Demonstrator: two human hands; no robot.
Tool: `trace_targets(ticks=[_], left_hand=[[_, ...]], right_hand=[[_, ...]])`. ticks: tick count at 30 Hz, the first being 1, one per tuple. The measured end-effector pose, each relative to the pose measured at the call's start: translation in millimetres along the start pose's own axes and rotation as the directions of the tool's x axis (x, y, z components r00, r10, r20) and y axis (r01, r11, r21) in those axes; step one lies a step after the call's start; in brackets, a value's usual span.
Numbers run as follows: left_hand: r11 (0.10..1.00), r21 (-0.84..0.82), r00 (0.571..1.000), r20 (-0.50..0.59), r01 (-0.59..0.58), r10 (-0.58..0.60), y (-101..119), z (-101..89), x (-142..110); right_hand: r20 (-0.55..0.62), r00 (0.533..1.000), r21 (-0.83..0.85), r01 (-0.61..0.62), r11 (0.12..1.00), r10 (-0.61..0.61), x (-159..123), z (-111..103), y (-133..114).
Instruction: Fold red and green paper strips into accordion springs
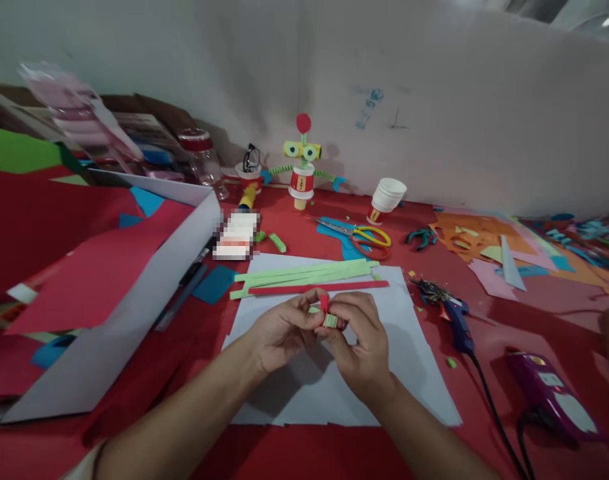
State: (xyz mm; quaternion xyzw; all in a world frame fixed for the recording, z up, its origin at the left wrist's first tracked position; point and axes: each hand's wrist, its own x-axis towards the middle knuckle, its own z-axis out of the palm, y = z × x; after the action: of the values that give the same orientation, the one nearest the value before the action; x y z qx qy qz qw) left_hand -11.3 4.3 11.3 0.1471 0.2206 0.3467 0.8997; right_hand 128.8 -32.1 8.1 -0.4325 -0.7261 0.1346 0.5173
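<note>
- Left grip and right grip meet fingertip to fingertip, both closed on one small folded paper.
- Folded paper: a tight stack of narrow pleats, pale green with red showing; a red end stands up between the two sets of fingers. Fingertips hide part of the stack.
- It is held over the white sheet on the red counter, near the far half of the sheet.
- Left: thumb and forefinger pinch it with hardly any gap, the thumb at the stack's left end.
- Right: thumb below, bent fingers above, pressing the stack's right side.
- Just beyond the hands, light green strips and one red strip lie across the sheet.
- Farther off, a short pleated piece lies on the counter.
</note>
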Motion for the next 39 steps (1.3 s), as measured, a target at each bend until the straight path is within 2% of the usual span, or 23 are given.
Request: trace_targets(ticks=[8, 15, 21, 26, 33, 35, 39], left_hand=[[1.000, 0.012, 0.998, 0.059, -0.025, 0.025, -4.6, 5.2, -1.3], [0.995, 0.072, 0.996, 0.049, -0.072, 0.069, -3.7, -0.9, -0.4], [0.993, 0.076, 0.994, 0.075, -0.085, 0.080, -5.4, -0.1, -2.1], [0.998, 0.037, 0.997, 0.049, -0.056, 0.054, -4.8, 3.5, -0.8], [0.991, 0.078, 0.994, -0.022, -0.108, 0.110, -2.3, 3.9, 1.1], [0.987, 0.106, 0.990, -0.063, -0.120, 0.127, -1.9, 2.8, 0.5], [0.979, 0.156, 0.991, -0.012, -0.133, 0.136, -1.8, -0.4, -1.0]], right_hand=[[-0.017, 0.993, -0.081, 0.118, 0.990, -0.120, 2.8, -7.6, -3.7], [0.001, 0.998, -0.059, 0.062, 0.996, -0.062, -1.8, -1.6, -0.4], [0.024, 0.993, -0.042, 0.113, 0.993, -0.112, -1.5, -5.6, -3.5], [0.009, 1.000, -0.050, 0.012, 0.999, -0.011, -1.0, -4.8, 1.4], [-0.009, 0.998, -0.044, -0.061, 0.997, 0.060, -0.6, 1.0, 7.2], [-0.002, 0.999, -0.030, -0.046, 0.999, 0.046, 0.0, 0.3, 6.8], [0.031, 1.000, -0.014, 0.002, 1.000, -0.001, 1.5, -1.4, 6.0]])
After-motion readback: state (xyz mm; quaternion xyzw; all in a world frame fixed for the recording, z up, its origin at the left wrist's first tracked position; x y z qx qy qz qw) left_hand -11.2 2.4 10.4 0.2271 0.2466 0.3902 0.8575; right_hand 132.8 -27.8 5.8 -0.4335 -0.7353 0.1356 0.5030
